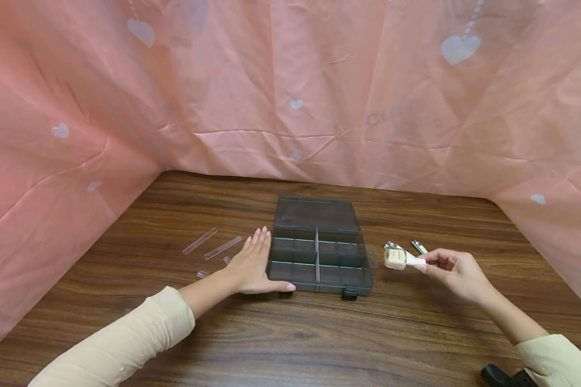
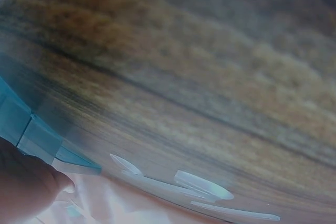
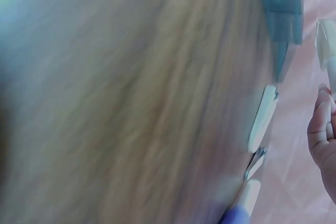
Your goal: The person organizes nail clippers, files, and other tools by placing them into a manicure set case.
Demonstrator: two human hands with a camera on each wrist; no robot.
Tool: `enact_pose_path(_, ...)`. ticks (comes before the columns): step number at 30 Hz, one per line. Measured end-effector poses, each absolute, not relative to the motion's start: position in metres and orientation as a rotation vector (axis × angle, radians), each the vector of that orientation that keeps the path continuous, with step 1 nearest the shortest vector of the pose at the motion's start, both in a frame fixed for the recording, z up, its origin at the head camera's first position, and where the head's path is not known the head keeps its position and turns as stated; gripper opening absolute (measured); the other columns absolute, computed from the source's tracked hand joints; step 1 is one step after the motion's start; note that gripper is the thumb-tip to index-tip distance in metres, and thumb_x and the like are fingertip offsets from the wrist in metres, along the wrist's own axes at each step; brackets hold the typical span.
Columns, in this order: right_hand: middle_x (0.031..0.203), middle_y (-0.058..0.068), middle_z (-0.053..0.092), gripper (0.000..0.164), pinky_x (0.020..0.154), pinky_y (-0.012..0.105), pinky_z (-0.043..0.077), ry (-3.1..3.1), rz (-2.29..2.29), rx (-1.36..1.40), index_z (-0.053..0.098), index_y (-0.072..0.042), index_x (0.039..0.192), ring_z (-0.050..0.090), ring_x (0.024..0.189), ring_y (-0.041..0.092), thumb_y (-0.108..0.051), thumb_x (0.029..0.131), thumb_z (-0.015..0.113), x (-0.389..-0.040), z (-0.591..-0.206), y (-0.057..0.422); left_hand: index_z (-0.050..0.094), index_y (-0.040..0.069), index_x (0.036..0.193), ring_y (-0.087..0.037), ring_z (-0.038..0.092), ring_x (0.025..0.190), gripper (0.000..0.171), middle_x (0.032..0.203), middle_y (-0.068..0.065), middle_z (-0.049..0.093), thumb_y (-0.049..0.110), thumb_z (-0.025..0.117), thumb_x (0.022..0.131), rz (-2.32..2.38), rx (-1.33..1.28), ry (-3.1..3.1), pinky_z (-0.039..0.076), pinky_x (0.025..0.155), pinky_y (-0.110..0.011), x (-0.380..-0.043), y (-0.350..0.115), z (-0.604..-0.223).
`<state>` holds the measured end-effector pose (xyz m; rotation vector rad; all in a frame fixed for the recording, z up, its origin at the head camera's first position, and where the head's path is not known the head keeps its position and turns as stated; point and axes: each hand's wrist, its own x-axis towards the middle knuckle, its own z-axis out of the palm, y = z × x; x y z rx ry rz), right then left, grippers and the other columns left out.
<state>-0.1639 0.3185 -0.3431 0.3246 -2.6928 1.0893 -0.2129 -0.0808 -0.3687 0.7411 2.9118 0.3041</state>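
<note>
My left hand lies with straight fingers along the left side of an open, dark translucent compartment box, its thumb at the front edge. The lid is laid back, and dividers split the inside into sections. To the right of the box, my right hand pinches the white cap of a small nail polish bottle with pale cream content. The bottle shows partly in the right wrist view, at the edge. Just behind it lie a nail clipper and a small metallic item, partly hidden.
Several clear plastic strips, among them a long strip and a short piece, lie left of the box on the wooden table. A pink curtain encloses the back and sides. A black strap shows at the right wrist.
</note>
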Motion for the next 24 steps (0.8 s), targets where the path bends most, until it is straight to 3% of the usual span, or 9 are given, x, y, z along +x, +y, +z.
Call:
enact_pose_path(6,0.069,-0.020,0.060,0.016,0.049,0.019,0.043,-2.705,1.136,0.318,0.066,0.007,0.093,0.049,0.059,-0.004,-0.005,0.083,0.067,-0.178,-0.338,0.302,0.003,-0.005,0.146,-0.034,-0.002,0.144,0.122,0.154,-0.023,-0.002,0.077,0.052,0.071,0.310,0.740,2.908,0.007,0.118,-0.044,-0.212,-0.081,-0.368)
enact_pose_path(13,0.071,-0.002,0.063,0.020,0.049,0.020,0.040,-2.739,1.146,0.299,0.067,0.006,0.095,0.046,0.058,-0.001,-0.011,0.085,0.066,-0.195,-0.335,0.279,0.002,-0.005,0.146,-0.033,-0.002,0.144,0.123,0.154,-0.023,-0.002,0.077,0.052,0.071,0.311,0.740,2.904,0.007,0.118,-0.044,-0.212,-0.081,-0.368)
enact_pose_path(24,0.079,0.011,0.068,0.018,0.052,0.018,0.042,-2.742,1.181,0.335,0.069,0.005,0.092,0.048,0.059,-0.001,-0.011,0.084,0.067,-0.220,-0.342,0.247,0.001,-0.004,0.147,-0.032,-0.004,0.144,0.123,0.155,-0.021,-0.004,0.079,0.051,0.070,0.295,0.723,2.899,0.006,0.118,-0.043,-0.214,-0.081,-0.371)
